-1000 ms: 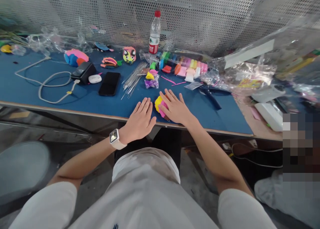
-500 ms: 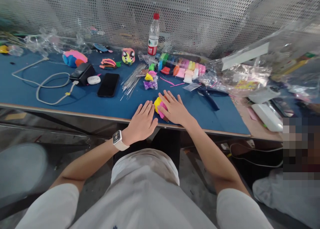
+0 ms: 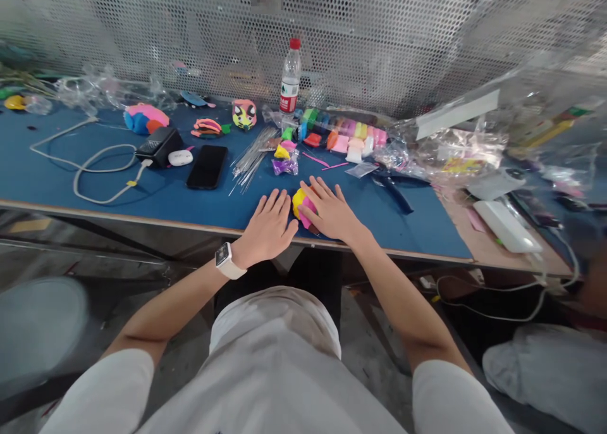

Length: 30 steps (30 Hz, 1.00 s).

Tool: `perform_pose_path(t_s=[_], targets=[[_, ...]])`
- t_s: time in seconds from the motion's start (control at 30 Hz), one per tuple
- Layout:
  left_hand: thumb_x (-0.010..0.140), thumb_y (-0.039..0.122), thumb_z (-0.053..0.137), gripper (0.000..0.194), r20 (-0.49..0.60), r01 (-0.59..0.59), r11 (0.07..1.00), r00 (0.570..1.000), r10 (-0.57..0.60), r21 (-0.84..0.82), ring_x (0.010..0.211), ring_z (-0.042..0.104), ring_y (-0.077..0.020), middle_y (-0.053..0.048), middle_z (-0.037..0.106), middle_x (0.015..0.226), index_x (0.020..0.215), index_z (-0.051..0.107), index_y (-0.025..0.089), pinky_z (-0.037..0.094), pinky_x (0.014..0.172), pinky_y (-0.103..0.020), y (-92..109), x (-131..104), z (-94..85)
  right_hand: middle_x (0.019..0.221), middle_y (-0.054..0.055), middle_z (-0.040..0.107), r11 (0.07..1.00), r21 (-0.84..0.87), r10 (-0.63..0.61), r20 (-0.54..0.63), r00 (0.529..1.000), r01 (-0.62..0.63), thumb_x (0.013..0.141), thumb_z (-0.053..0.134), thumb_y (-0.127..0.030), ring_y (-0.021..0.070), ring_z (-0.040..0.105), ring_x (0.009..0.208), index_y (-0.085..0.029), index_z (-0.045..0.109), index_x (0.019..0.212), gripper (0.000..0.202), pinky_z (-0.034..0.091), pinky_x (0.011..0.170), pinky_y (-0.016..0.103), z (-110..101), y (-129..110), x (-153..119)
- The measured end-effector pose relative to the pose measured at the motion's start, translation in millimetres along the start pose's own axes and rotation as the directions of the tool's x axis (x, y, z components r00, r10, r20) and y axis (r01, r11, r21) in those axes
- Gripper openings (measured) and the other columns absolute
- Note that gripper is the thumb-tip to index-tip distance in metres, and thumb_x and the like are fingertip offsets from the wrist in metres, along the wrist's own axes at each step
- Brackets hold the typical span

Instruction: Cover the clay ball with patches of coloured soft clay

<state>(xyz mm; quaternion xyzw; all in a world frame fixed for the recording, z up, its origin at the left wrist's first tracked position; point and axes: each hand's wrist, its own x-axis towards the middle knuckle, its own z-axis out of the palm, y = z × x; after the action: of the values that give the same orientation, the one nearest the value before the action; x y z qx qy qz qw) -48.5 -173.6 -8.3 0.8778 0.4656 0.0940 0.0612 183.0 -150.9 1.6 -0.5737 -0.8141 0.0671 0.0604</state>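
Note:
A yellow and pink clay piece point(image 3: 298, 201) lies near the front edge of the blue table point(image 3: 156, 203), with a bit of brown at its lower right. My right hand point(image 3: 328, 211) rests over its right part, fingers spread, hiding some of it. Just left of the piece, my left hand point(image 3: 269, 224) lies flat on the table edge, fingers extended and holding nothing. Beyond my hands are thin metal wires point(image 3: 251, 161), a purple clay packet point(image 3: 286, 166) and thin pink clay strips point(image 3: 322, 162).
Farther back stand a bottle point(image 3: 290, 80) and bagged coloured clay point(image 3: 348, 129). A phone point(image 3: 207, 167), black charger point(image 3: 159, 146) and white cable lie left. Blue-handled pliers point(image 3: 396, 193) and plastic wrappers point(image 3: 467, 149) are right. A person's sleeve point(image 3: 550, 364) shows at lower right.
The view has shifted slightly, showing more of the table's right end. Both hands keep nearly the same pose beside and on the clay piece.

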Motion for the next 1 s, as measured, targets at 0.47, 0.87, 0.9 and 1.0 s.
perform_pose_path(t_s=[0.47, 0.87, 0.9, 1.0], targets=[[0.122, 0.051, 0.032, 0.085, 0.064, -0.052, 0.967, 0.995, 0.070, -0.250, 0.185, 0.028, -0.0434, -0.031, 0.031, 0.193, 0.183, 0.033, -0.008, 0.025, 0.152, -0.061, -10.5, 29.4, -0.7, 0.184, 0.025, 0.054, 0.976, 0.127, 0.211, -0.317, 0.925, -0.179, 0.117, 0.054, -0.052, 0.0465, 0.044, 0.178, -0.011, 0.051, 0.179, 0.074, 0.035, 0.144, 0.073, 13.7, -2.8, -35.8], [0.081, 0.051, 0.108, 0.059, -0.047, -0.039, 0.073, 0.992, -0.114, -0.997, 0.098, 0.076, -0.0208, -0.007, 0.081, 0.113, 0.119, 0.079, 0.017, 0.064, 0.083, -0.031, -9.7, 65.1, 2.4, 0.171, 0.023, 0.065, 0.611, 0.760, 0.427, -0.553, 0.716, 0.223, 0.094, 0.094, -0.062, 0.0328, 0.086, 0.122, -0.027, 0.063, 0.162, 0.083, 0.076, 0.098, 0.052, 27.5, -6.7, -61.4], [0.082, 0.048, 0.109, 0.059, -0.062, -0.066, -0.026, 0.989, -0.135, -0.997, 0.098, 0.076, -0.0191, -0.005, 0.080, 0.114, 0.122, 0.077, 0.019, 0.064, 0.083, -0.029, -7.0, 58.4, 1.5, 0.166, 0.020, 0.069, 0.558, 0.783, 0.463, -0.569, 0.680, 0.275, 0.094, 0.095, -0.062, 0.0298, 0.088, 0.113, -0.028, 0.069, 0.153, 0.074, 0.078, 0.091, 0.048, 25.7, -10.5, -61.8], [0.086, 0.042, 0.109, 0.057, -0.132, -0.169, -0.200, 0.974, -0.185, -0.965, 0.105, 0.079, -0.0176, -0.004, 0.081, 0.121, 0.128, 0.074, 0.023, 0.068, 0.091, -0.029, -0.3, 36.2, 1.8, 0.118, 0.010, 0.088, 0.446, 0.815, 0.543, -0.576, 0.612, 0.371, 0.096, 0.096, -0.058, 0.0256, 0.089, 0.088, -0.027, 0.078, 0.129, 0.049, 0.079, 0.079, 0.043, 18.7, -24.9, -67.5]])
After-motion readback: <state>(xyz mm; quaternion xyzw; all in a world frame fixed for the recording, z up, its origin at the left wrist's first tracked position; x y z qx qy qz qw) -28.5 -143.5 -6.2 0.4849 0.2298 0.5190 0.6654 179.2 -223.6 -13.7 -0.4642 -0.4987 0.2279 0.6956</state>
